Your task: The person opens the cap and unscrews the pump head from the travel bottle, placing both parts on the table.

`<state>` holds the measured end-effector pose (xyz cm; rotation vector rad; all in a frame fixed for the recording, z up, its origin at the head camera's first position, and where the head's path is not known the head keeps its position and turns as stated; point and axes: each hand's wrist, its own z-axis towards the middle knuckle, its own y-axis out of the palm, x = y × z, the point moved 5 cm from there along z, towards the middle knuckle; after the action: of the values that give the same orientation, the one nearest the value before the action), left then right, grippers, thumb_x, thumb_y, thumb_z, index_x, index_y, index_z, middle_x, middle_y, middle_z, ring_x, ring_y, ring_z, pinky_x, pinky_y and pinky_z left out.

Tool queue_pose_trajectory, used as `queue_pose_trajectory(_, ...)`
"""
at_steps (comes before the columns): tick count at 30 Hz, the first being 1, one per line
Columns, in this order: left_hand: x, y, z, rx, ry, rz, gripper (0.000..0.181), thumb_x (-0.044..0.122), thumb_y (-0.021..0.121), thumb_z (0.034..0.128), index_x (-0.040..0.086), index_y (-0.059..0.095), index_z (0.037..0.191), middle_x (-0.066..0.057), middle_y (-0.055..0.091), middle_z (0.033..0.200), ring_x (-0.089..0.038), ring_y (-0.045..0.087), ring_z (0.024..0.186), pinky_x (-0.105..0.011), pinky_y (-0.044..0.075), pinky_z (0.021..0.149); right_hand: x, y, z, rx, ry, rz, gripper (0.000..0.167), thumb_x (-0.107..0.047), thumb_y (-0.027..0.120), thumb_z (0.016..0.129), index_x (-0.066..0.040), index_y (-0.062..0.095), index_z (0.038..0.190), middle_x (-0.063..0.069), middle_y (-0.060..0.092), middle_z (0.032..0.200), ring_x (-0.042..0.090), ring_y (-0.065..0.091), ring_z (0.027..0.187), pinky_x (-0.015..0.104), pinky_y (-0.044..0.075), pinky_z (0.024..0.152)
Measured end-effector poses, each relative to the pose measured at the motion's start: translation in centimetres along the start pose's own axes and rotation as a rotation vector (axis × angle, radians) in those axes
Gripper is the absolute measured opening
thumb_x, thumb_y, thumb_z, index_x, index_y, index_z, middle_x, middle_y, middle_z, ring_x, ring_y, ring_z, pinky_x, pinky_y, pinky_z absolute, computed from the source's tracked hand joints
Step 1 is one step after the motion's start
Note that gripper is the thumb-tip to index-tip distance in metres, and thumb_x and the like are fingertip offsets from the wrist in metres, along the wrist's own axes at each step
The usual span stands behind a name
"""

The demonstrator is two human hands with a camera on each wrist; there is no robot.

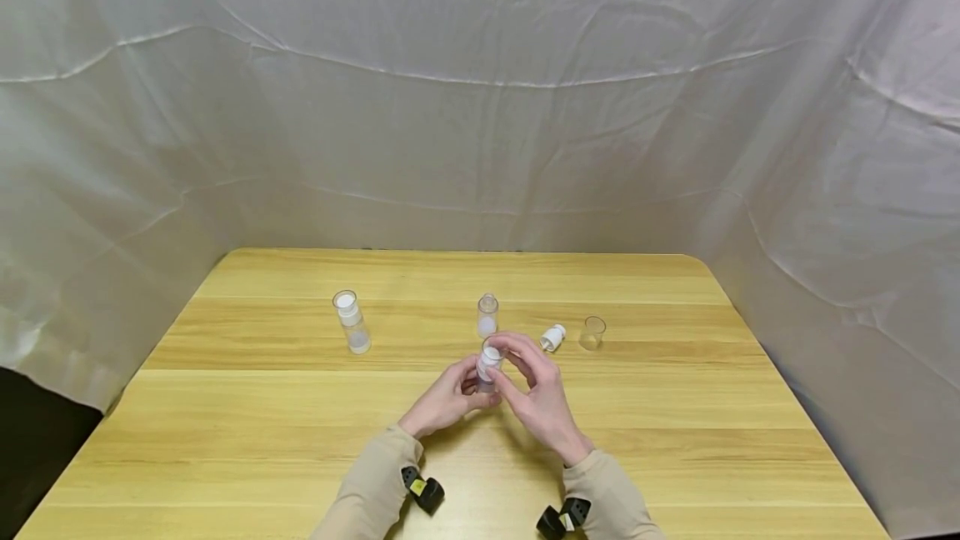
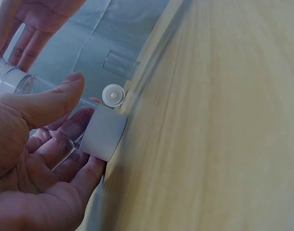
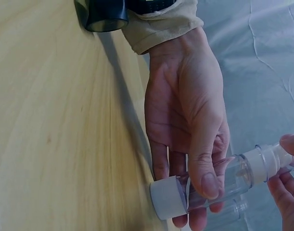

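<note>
A clear pump bottle (image 1: 487,385) with a white base (image 2: 103,134) stands upright, its base at the tabletop. My left hand (image 1: 450,397) holds its lower body, the thumb on one side and the fingers curled round the other. At its top, my right hand (image 1: 538,398) pinches a clear cap (image 3: 284,161) between thumb and fingers, around the white pump head (image 3: 259,164). Behind stands a second clear bottle (image 1: 487,317) with a bare neck. A loose white pump (image 1: 553,337) lies to the right, beside another clear cap (image 1: 592,333).
An assembled bottle (image 1: 351,322) with its clear cap on stands at the back left of the wooden table (image 1: 247,407). Grey cloth (image 1: 480,132) hangs behind the table and along its sides. Each sleeve bears a black wrist camera (image 1: 424,490).
</note>
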<state>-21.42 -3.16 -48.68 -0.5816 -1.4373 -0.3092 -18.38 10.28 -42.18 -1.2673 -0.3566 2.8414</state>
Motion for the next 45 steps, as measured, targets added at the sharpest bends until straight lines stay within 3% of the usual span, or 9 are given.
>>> queue_pose_trajectory(13,0.0,0.0,0.0,0.01,-0.035,-0.007,0.052,0.009,0.068,0.0941,-0.007,0.047,0.139,-0.027,0.063,0.131,-0.037,0.061,0.124,-0.042,0.053,0.107,-0.9,-0.2,0.3,0.042,-0.002,0.025,0.041,0.016,0.067,0.085,0.007,0.06,0.125,0.029,0.06,0.126,0.006,0.058,0.125,0.027,0.05,0.109)
queue_pose_trajectory(20,-0.1,0.0,0.1,0.013,-0.046,-0.001,0.051,0.009,0.068,0.0936,-0.006,0.049,0.139,-0.026,0.062,0.132,-0.039,0.06,0.125,-0.045,0.052,0.109,-1.4,-0.4,0.3,0.073,-0.023,0.039,0.042,0.02,0.065,0.084,0.012,0.058,0.124,0.034,0.057,0.126,0.007,0.056,0.128,0.028,0.049,0.11)
queue_pose_trajectory(29,0.0,0.0,0.1,0.01,-0.033,-0.006,0.05,0.008,0.069,0.0933,-0.006,0.049,0.138,-0.027,0.062,0.132,-0.04,0.06,0.125,-0.045,0.051,0.109,-1.6,-0.9,0.4,0.121,-0.107,0.051,0.043,0.024,0.064,0.082,0.014,0.056,0.123,0.034,0.057,0.123,0.007,0.057,0.127,0.028,0.05,0.109)
queue_pose_trajectory(34,0.0,0.1,0.1,-0.013,-0.003,-0.013,0.048,0.006,0.067,0.0942,-0.009,0.049,0.136,-0.029,0.063,0.13,-0.042,0.061,0.124,-0.039,0.053,0.107,-1.6,-1.4,0.4,0.143,-0.107,0.043,0.043,0.024,0.064,0.082,0.015,0.056,0.123,0.033,0.057,0.122,0.007,0.058,0.125,0.028,0.051,0.108)
queue_pose_trajectory(39,-0.1,0.1,0.2,-0.029,0.016,-0.03,0.05,0.005,0.065,0.095,-0.012,0.046,0.138,-0.031,0.063,0.13,-0.045,0.059,0.125,-0.038,0.054,0.106,-1.7,-2.1,0.6,0.163,-0.111,0.032,0.044,0.025,0.064,0.081,0.014,0.057,0.123,0.028,0.059,0.124,0.008,0.059,0.124,0.028,0.052,0.107)
queue_pose_trajectory(45,-0.2,0.1,0.4,-0.024,0.001,-0.038,0.047,0.003,0.066,0.0937,-0.009,0.049,0.136,-0.027,0.064,0.13,-0.042,0.059,0.127,-0.046,0.049,0.112,-1.5,-3.5,0.9,0.212,-0.123,0.009,0.044,0.027,0.064,0.079,0.016,0.058,0.121,0.015,0.063,0.126,0.008,0.061,0.122,0.027,0.053,0.105)
